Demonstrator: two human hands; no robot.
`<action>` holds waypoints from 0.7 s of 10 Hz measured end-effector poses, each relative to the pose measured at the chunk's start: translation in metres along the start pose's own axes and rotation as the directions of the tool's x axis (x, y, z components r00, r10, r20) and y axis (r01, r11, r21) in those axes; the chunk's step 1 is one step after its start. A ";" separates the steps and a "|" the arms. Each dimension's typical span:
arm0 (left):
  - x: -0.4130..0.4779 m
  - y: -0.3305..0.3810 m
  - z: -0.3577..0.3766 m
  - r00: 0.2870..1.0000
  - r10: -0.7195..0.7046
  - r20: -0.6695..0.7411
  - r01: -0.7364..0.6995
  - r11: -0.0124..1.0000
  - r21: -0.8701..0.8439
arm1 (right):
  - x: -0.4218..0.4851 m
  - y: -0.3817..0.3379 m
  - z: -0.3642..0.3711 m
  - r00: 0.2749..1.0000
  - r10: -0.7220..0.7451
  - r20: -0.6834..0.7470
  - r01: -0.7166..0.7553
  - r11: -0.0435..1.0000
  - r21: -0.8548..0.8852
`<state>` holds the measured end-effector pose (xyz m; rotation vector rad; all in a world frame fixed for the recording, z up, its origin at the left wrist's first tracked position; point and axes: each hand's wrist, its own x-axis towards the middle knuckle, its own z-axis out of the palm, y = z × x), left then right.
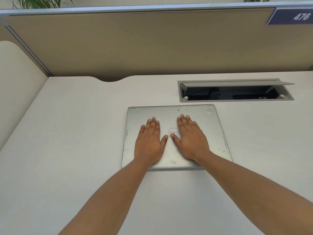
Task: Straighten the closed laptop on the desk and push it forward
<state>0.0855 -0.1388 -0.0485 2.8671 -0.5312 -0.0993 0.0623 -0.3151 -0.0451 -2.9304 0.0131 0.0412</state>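
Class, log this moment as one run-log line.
left hand: flat on lid | right hand: flat on lid | laptop: closed, near cable hatch | desk

1. A pale grey-white desk (71, 133) fills the view, its back edge meeting a tan partition — one curved notch cut into that edge, off to the left.
2. A closed silver laptop (203, 126) lies flat on the desk, roughly square to its edges, lid scuffed.
3. Just beyond the flat palms — a recessed cable tray (235, 99) set into the desktop, its flap propped open, close past the laptop's far right corner.
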 end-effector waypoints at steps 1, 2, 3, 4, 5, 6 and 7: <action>0.001 0.000 -0.001 1.000 0.004 0.007 -0.004 1.000 -0.002 | 0.000 0.000 0.000 1.000 -0.001 0.003 0.001 1.000 0.002; 0.002 -0.001 0.000 1.000 0.009 0.005 -0.009 1.000 -0.021 | 0.001 0.001 -0.001 1.000 -0.008 0.015 0.008 1.000 0.000; 0.001 0.000 -0.001 1.000 0.008 0.003 -0.008 1.000 -0.027 | 0.001 0.001 -0.002 1.000 -0.014 0.015 0.014 1.000 -0.005; 0.002 0.001 0.000 1.000 0.007 0.004 -0.007 0.999 -0.033 | 0.002 0.001 -0.001 1.000 -0.020 0.016 0.019 1.000 0.005; 0.003 0.001 -0.002 1.000 0.005 0.012 -0.004 0.999 -0.052 | 0.004 0.001 -0.003 1.000 -0.013 0.022 0.012 0.999 0.040; 0.006 0.001 -0.005 1.000 0.002 -0.001 -0.002 0.998 -0.062 | 0.006 0.001 -0.006 0.999 -0.046 0.000 0.046 0.997 0.056; 0.011 0.001 -0.014 1.000 0.022 -0.022 -0.023 0.998 -0.057 | 0.013 0.000 -0.015 0.995 -0.049 -0.087 0.053 0.998 0.046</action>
